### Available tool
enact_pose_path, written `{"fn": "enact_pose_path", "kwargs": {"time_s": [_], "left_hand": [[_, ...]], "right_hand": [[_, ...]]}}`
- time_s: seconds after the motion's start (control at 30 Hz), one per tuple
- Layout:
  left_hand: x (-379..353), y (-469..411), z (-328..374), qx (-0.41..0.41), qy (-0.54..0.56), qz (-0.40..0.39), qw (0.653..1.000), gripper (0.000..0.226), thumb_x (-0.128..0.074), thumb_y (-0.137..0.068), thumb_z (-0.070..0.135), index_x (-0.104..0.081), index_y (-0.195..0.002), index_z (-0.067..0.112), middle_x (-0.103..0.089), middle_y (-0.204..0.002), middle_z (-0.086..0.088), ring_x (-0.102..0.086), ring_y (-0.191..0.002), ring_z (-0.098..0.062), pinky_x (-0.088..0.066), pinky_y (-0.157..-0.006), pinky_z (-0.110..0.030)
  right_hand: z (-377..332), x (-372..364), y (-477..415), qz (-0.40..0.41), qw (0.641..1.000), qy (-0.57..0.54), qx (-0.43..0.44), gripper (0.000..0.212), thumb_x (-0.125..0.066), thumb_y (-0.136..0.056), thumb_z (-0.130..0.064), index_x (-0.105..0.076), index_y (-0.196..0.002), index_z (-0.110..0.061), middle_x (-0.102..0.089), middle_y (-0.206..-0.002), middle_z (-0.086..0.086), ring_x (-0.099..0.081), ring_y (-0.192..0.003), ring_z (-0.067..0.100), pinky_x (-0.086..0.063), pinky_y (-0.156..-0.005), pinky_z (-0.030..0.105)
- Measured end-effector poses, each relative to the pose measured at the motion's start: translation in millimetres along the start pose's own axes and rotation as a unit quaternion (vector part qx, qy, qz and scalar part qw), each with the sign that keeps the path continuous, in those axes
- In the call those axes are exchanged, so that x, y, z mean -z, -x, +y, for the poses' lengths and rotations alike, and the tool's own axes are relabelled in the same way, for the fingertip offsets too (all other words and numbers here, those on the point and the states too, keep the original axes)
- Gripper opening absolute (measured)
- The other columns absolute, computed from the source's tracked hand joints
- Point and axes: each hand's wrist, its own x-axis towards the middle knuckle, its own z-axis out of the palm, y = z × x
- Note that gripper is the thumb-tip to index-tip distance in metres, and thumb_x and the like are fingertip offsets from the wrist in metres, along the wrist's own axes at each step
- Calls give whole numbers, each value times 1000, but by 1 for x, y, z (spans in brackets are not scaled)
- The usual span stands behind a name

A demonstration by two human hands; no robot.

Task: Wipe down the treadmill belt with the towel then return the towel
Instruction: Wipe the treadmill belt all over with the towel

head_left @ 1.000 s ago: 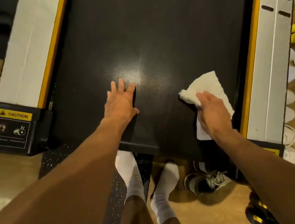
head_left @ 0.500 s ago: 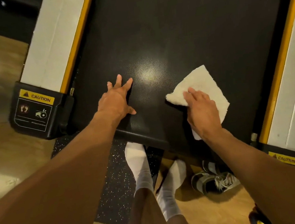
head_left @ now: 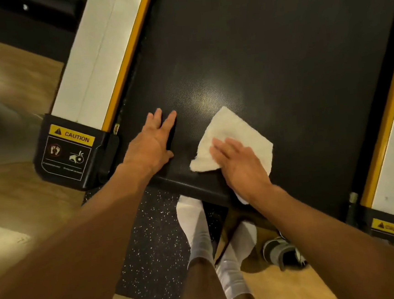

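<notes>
We've got our right hand flat on the towel, fingers spread a bit, pressing it onto the belt near the back edge. The towel's white and crumpled, sticking out past our fingertips, with a bit poking out under the wrist too. Left hand sits just beside it, palm down on the belt, fingers mostly together. There's a caution sticker on the left corner cap. Our white socks are on the floor below, a shoe next to them.
</notes>
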Motion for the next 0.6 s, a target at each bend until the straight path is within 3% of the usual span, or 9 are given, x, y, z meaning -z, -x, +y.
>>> {"fn": "enact_pose_path", "kwargs": {"time_s": [0.07, 0.17, 0.3, 0.37, 0.47, 0.53, 0.6], "left_hand": [[11, -2, -19, 10, -69, 58, 996, 102, -73, -81, 27, 1, -151, 30, 5, -159, -8, 2, -146, -30, -18, -114, -49], [22, -4, -54, 18, -147, 75, 986, 111, -76, -76, 34, 5, -151, 25, 13, -157, -14, 11, -145, -34, -2, -116, -49], [19, -1, -84, 72, -68, 45, 994, 122, -80, -71, 36, 11, -150, 18, 17, -158, -8, 9, -146, -29, -7, -116, -44], [18, 0, -90, 64, -25, 47, 997, 118, -78, -74, 32, 9, -151, 17, 17, -158, -4, 10, -146, -25, -6, -116, -41], [22, 1, -97, 55, 7, 55, 997, 112, -75, -78, 31, 8, -151, 20, 17, -158, -1, 10, -146, -22, -6, -115, -38], [22, 1, -99, 56, 14, 56, 997, 111, -75, -78, 32, 8, -151, 22, 16, -158, 1, 9, -146, -22, -8, -114, -37], [20, 2, -97, 61, 24, 61, 996, 111, -75, -77, 29, 8, -151, 22, 16, -158, 1, 8, -146, -23, -11, -114, -39]], "right_hand": [[-7, -2, -1, -30, 999, 4, 11, 59, -43, -97, -12, -19, -150, -24, -4, -160, -5, -5, -146, 23, -19, -114, 47], [-2, 8, -18, 10, 997, -36, -63, 59, -39, -97, -5, -23, -149, -26, -7, -160, -5, -7, -146, 21, -18, -114, 45], [-12, 18, -43, 75, 984, -68, -143, 55, -41, -95, -3, -31, -146, -22, -13, -159, 1, -11, -146, 23, -21, -113, 44], [-34, 18, -44, 67, 985, -113, -110, 51, -37, -99, -11, -28, -148, -22, -14, -159, 0, -12, -144, 20, -20, -114, 45], [-60, 12, -41, 14, 995, -93, 24, 50, -37, -102, -23, -22, -150, -27, -15, -158, -4, -20, -140, 22, -21, -115, 40], [-57, 20, -57, 41, 994, -103, 15, 46, -35, -100, -42, -28, -146, -37, -25, -155, -10, -28, -135, 20, -23, -112, 37], [-48, 24, -80, 82, 993, -89, -13, 45, -37, -99, -43, -35, -143, -36, -30, -153, -9, -28, -136, 21, -22, -113, 40]]}}
